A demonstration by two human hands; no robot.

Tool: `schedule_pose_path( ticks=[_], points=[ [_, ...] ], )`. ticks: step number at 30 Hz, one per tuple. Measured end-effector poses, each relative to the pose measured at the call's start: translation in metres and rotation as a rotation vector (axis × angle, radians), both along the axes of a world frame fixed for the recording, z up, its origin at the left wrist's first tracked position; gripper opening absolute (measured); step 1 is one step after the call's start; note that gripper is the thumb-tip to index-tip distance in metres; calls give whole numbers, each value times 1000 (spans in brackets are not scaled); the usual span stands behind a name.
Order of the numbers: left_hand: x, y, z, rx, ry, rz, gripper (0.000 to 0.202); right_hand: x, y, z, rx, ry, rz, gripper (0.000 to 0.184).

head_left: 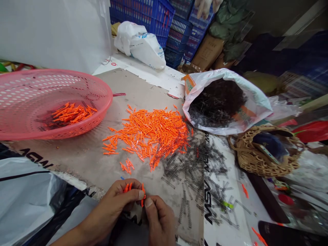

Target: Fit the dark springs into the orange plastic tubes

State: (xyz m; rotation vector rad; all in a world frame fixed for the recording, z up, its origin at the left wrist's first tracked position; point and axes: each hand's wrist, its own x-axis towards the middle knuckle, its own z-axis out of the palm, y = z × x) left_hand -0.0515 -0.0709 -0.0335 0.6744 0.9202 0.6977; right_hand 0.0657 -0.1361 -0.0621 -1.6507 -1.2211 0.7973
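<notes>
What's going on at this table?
Someone's left hand holds a few small orange pieces, and the right hand is right beside one; whether it grips is unclear. Just beyond lies a heap of similar pieces, with dark springs scattered alongside. More orange pieces sit in the pink basket on the left.

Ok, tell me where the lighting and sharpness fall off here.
In the head view, the upper-right background is dim; in the head view, the dark mass inside the open sack loses detail; also in the head view, the right-edge clutter looks smeared, while the left hand is clearer.
</notes>
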Motion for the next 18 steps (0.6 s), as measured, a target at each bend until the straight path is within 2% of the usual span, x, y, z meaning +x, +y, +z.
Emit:
schedule_pose_path(
  ticks=[2,4,5,6,8,12,15,18],
  points=[
    [-3,2,1,-48,-29,45,14,10,5,-2,126,-128,-3,31],
    [-12,7,4,-110,-74,82,10,24,14,-3,238,-368,-86,28],
    [-19,10,5,-143,-107,102,10,32,20,-3,256,-518,-117,27],
    [-27,14,5,-164,-133,119,12,39,26,-2,207,-655,-129,27],
    [-44,21,6,-140,-116,152,16,50,35,-2,160,-823,-88,28],
    [-73,34,5,167,303,153,24,55,39,-11,198,-904,-21,25],
    [-79,40,0,433,669,8,27,51,32,-24,292,-878,13,19],
    [-75,46,-8,734,981,-123,25,44,25,-34,298,-822,4,18]
  ],
)
